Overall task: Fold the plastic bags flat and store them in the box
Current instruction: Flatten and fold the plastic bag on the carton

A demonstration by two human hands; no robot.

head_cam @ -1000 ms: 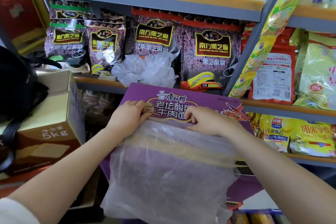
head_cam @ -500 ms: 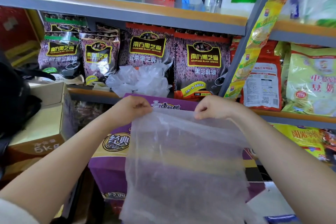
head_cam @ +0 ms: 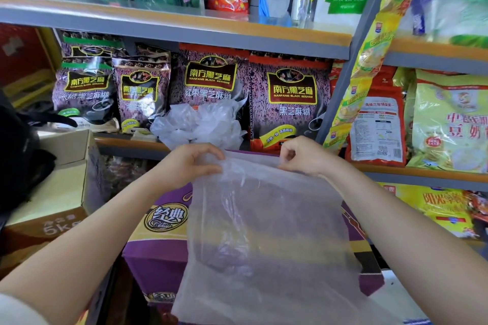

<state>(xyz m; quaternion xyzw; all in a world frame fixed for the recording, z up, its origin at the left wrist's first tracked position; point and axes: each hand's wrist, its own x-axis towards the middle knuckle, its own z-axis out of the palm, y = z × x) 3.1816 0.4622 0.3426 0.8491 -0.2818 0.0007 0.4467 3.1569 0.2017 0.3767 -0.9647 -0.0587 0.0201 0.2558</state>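
Note:
A clear plastic bag point(head_cam: 266, 240) hangs flat in front of me, held up by its top edge. My left hand point(head_cam: 190, 163) pinches the top left corner and my right hand point(head_cam: 303, 155) pinches the top right corner. Behind the bag stands a purple noodle box point(head_cam: 158, 245), mostly hidden by the plastic. A crumpled heap of more clear bags point(head_cam: 203, 124) lies on the shelf just beyond my hands.
Shelves hold black sesame packets point(head_cam: 290, 97) behind the heap and yellow soy milk packs point(head_cam: 449, 124) at the right. A brown cardboard carton point(head_cam: 50, 192) with a black bag point(head_cam: 18, 155) on it stands at the left. A grey shelf post point(head_cam: 340, 82) slants beside my right hand.
Both hands have lifted the bag's top edge off the purple box, up to shelf height. The bag now hangs in the air; the view has tilted upward.

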